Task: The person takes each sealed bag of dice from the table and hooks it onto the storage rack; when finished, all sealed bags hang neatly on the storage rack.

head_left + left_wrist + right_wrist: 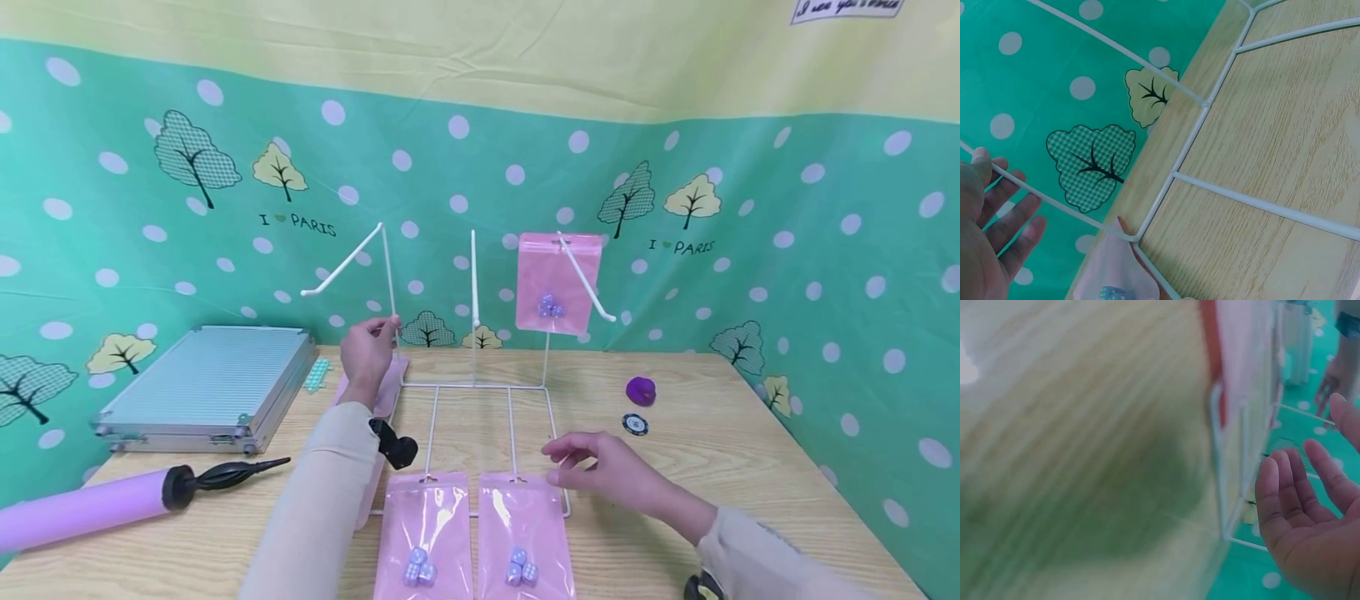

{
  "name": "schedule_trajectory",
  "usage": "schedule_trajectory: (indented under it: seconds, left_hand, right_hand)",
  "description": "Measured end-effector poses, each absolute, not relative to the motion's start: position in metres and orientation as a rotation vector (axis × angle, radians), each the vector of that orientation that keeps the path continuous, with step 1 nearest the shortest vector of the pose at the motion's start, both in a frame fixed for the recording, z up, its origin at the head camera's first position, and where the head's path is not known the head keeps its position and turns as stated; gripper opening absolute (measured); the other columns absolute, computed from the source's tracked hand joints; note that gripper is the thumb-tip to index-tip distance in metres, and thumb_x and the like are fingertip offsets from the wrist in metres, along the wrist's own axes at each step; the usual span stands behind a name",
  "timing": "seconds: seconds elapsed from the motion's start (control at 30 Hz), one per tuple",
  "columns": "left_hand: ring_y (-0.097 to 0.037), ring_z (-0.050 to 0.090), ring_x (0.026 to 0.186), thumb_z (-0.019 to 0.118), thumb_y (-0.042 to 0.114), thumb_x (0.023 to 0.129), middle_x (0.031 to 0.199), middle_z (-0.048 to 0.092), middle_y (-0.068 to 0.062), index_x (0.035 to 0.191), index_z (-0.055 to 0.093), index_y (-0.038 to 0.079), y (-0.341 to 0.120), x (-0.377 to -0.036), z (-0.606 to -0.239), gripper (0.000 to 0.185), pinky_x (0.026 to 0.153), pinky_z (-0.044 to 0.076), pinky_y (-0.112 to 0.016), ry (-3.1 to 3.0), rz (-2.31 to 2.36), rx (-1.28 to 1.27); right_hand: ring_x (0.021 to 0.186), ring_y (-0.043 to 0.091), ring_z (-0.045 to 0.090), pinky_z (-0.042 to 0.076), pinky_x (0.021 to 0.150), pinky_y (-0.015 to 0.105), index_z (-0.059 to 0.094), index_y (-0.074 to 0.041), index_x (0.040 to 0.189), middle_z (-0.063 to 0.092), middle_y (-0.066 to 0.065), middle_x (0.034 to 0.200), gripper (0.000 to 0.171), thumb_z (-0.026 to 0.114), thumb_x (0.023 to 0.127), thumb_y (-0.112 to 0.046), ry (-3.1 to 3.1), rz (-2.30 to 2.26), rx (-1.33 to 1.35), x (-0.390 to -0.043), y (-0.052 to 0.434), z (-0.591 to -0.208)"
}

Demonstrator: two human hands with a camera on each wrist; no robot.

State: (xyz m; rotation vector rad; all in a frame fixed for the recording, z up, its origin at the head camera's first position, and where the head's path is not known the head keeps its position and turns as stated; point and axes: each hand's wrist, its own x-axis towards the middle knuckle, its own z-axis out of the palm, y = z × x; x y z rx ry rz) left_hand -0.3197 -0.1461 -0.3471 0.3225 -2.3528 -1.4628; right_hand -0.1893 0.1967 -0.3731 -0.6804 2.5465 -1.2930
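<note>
A white wire rack with three upright hooks stands on the wooden table. My left hand is at its left upright, fingers fairly straight and touching the wire, as the left wrist view shows with the hand beside it. A pink bag of dice hangs on the right hook. Another pink bag lies behind my left hand. Two more pink bags lie flat at the front. My right hand hovers open over the rack's front right corner, holding nothing.
A closed aluminium case sits at the left, with a purple hand pump in front of it. At the right lie a purple object and a poker chip. A tree-patterned green backdrop surrounds the table. The right wrist view is blurred.
</note>
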Motion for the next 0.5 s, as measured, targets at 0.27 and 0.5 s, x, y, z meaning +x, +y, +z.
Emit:
schedule_trajectory:
  seconds: [0.27, 0.5]
  left_hand:
    - [-0.032, 0.072, 0.104, 0.056, 0.036, 0.106, 0.119, 0.072, -0.016, 0.122, 0.073, 0.007, -0.146, -0.322, -0.347, 0.037, 0.093, 0.054, -0.046, -2.361, -1.451, 0.325]
    - [-0.033, 0.072, 0.104, 0.057, 0.035, 0.106, 0.119, 0.072, -0.017, 0.121, 0.073, 0.007, -0.146, -0.32, -0.347, 0.036, 0.093, 0.053, -0.046, -2.351, -1.455, 0.324]
  right_hand:
    - [0.095, 0.019, 0.063, 0.054, 0.085, 0.031, 0.07, -0.005, 0.119, 0.07, 0.0, 0.105, 0.037, 0.08, 0.088, -0.023, 2.609, -1.184, -0.681, -0.187, 0.195, -0.395]
    - [0.096, 0.019, 0.059, 0.052, 0.085, 0.031, 0.07, -0.007, 0.122, 0.066, -0.003, 0.104, 0.045, 0.082, 0.086, -0.031, 2.662, -1.11, -0.683, -0.184, 0.191, -0.402]
